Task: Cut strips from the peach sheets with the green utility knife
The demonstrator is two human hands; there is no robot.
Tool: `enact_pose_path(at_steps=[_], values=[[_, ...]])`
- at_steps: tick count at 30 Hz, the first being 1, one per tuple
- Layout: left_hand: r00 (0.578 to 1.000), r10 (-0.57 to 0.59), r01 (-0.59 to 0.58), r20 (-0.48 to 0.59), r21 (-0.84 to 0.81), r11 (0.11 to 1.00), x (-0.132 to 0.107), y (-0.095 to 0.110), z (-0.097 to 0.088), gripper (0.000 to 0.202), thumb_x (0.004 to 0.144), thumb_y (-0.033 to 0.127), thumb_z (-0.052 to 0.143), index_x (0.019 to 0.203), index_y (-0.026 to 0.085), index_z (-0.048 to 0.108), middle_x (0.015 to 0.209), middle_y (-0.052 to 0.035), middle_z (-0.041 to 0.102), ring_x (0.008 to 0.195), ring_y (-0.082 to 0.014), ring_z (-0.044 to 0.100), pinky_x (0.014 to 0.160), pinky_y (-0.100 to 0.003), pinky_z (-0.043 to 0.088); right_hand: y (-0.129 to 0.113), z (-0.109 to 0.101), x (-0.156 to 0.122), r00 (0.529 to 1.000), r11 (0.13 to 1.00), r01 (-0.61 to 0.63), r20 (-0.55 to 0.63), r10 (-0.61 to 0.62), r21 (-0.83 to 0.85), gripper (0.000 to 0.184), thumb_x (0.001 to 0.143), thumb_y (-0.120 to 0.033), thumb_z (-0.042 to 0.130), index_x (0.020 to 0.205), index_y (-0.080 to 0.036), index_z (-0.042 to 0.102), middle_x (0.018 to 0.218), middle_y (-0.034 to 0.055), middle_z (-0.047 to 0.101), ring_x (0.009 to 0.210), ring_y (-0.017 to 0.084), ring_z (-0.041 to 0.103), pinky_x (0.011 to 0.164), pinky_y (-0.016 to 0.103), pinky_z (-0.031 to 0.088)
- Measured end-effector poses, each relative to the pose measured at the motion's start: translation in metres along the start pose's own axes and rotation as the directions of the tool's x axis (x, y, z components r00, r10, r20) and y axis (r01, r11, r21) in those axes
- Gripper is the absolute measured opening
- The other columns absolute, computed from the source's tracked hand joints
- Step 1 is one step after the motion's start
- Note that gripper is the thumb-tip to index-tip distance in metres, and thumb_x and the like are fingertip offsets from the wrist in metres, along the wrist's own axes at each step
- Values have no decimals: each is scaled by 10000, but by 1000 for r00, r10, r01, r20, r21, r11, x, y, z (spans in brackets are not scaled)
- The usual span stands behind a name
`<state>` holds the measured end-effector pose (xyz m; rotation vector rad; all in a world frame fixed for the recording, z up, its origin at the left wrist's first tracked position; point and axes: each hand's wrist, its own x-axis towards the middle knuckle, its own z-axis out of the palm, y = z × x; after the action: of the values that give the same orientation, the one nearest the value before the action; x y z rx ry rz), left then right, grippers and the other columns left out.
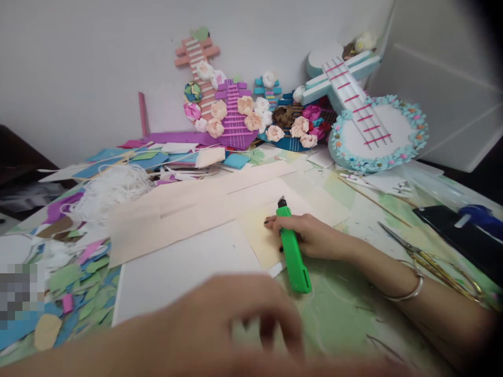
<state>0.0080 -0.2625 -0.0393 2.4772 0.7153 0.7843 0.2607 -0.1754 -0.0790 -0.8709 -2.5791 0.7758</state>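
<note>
My right hand (304, 235) rests on the table with its fingers closed round a bright green utility knife (293, 251), whose blade tip points away from me at a pale cream sheet (267, 230). A silver bangle (411, 285) circles that wrist. My left hand (231, 319) hovers close to the camera, blurred, above a white sheet (184, 267); its fingers curl downward and nothing shows in them. Large peach foam sheets (176, 214) lie under and behind the cream one.
Foam guitar models with paper flowers (236, 115) lean on the wall, beside a white and light blue one (365, 125). Scissors (428, 259) and a dark tray (459, 235) lie right. White string (110, 191) and coloured scraps (78, 288) fill the left.
</note>
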Motion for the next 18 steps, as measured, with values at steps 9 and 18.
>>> enact_pose_path(at_steps=[9, 18], values=[[989, 136, -145, 51, 414, 899, 54, -82, 29, 221, 935, 102, 393, 1027, 135, 591, 1055, -134, 638, 1017, -230, 593, 884, -402, 532, 1, 1, 0, 1000, 1000, 8, -29, -8, -11, 156, 791, -114, 566, 899, -216, 520, 788, -21, 596, 695, 129, 544, 637, 235, 391], [997, 37, -66, 68, 483, 873, 51, -92, 41, 307, 943, 180, 381, 1158, 38, 549, 1193, -208, 597, 1027, -286, 537, 950, -471, 470, -1, 0, -1, 999, 999, -41, -20, 41, 1, 174, 781, -92, 578, 900, -210, 530, 809, -13, 617, 703, 126, 551, 643, 230, 406]])
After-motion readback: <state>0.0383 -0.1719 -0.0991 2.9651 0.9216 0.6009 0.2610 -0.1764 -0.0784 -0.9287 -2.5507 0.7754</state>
